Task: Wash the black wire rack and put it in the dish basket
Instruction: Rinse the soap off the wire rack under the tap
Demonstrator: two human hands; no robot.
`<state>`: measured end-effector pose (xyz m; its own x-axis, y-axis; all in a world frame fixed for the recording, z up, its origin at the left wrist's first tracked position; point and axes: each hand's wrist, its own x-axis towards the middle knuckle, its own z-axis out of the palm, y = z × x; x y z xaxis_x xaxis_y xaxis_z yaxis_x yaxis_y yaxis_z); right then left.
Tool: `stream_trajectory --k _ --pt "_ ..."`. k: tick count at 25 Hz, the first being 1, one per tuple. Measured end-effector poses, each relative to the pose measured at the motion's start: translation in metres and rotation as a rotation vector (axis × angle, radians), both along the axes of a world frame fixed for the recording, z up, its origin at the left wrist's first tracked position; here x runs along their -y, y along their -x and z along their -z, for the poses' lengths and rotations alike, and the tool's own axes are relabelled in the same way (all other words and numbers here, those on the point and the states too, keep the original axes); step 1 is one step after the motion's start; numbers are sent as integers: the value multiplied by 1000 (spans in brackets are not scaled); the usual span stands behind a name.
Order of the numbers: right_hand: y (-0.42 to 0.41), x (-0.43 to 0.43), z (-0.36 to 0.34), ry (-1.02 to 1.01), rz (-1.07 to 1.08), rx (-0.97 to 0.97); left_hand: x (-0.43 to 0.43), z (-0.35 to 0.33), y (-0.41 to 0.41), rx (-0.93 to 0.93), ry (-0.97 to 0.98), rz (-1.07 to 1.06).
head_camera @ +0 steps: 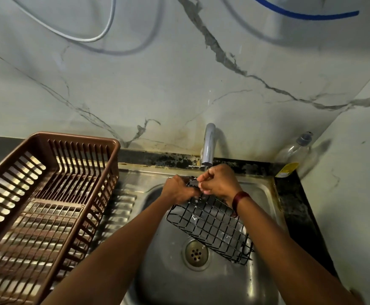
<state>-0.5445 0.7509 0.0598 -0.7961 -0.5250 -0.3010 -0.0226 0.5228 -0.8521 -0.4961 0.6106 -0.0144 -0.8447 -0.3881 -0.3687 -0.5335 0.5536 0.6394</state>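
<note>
Both our hands, left hand and right hand, clench one black wire rack under one tap. One brown dish basket sits at 9 o'clock.

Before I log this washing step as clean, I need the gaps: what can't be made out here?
- Far end of the black wire rack, head view: covered by the left hand and right hand, so each grip is unclear.
- Water from the tap: too faint to tell.
- Near end of the dish basket: cut off by the frame edge.
- Label on the bottle: too small.
</note>
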Motion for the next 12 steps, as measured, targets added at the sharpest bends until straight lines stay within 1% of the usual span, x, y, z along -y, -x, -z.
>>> stream_trajectory --k 1,2,3,4,5,7,9,12 --pt "1 1 3 -4 27 -28 2 0 3 -11 1 7" --pt "3 0 7 -55 38 -134 4 2 5 -12 -4 18" --pt "3 -2 11 -145 57 -293 4 3 5 -8 -4 32" --pt "4 -7 18 -224 102 -413 5 2 5 -6 5 39" --pt "3 -14 24 -271 142 -463 5 0 5 -3 4 48" --pt "-5 -28 33 -328 123 -490 4 -3 2 -19 -9 89" --pt "-12 -38 37 -364 23 -472 4 -4 -1 -40 -24 139" --pt "-24 -41 27 -363 -122 -286 1 -12 -9 -24 -36 214"
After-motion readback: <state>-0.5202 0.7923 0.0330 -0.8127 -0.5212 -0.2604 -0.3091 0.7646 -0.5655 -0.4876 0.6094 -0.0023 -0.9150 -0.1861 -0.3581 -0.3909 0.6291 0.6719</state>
